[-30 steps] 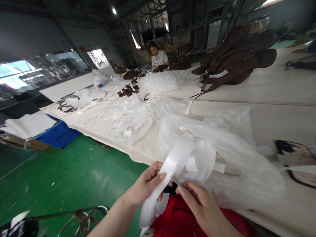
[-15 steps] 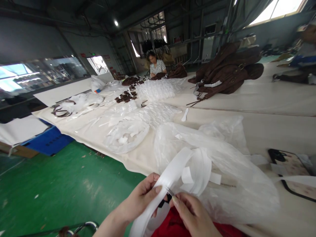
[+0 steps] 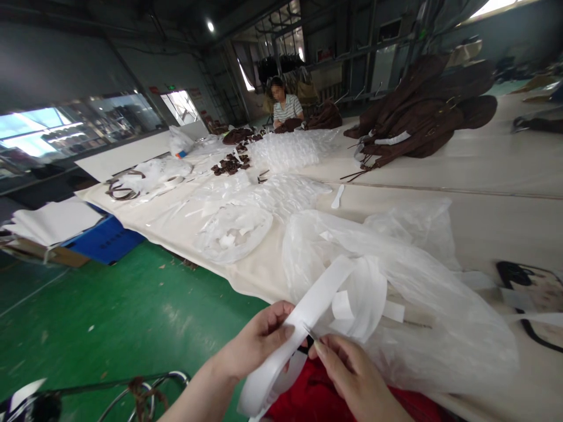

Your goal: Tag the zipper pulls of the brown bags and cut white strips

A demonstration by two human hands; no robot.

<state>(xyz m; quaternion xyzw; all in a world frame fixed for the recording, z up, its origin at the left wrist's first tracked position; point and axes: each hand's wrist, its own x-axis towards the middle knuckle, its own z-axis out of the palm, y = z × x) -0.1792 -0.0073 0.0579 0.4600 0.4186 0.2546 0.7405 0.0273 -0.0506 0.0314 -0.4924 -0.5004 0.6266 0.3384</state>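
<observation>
A broad white strip (image 3: 323, 290) passes through my left hand (image 3: 259, 337), pinched between thumb and fingers. Its far end curves into a white coil (image 3: 373, 299) on the table; the near end loops down over red cloth (image 3: 303, 390) at my lap. My right hand (image 3: 347, 369) is closed on small snips (image 3: 308, 333), with a pointed metal blade and a black part. The blade tip lies against the strip's right edge, beside my left thumb. My right fingers hide most of the snips.
A clear plastic bag (image 3: 448, 316) spreads around the coil. Another round bag (image 3: 237, 234) holds white pieces. Dark brown garments (image 3: 413, 123) lie at the back right. Across the table sits a person (image 3: 288, 108). A phone (image 3: 532, 281) rests at right; the green floor (image 3: 145, 316) is at left.
The whole view has shifted a little, with the table things now slightly farther right. Both hands keep the same hold, and the snips' tip remains at the strip's edge.
</observation>
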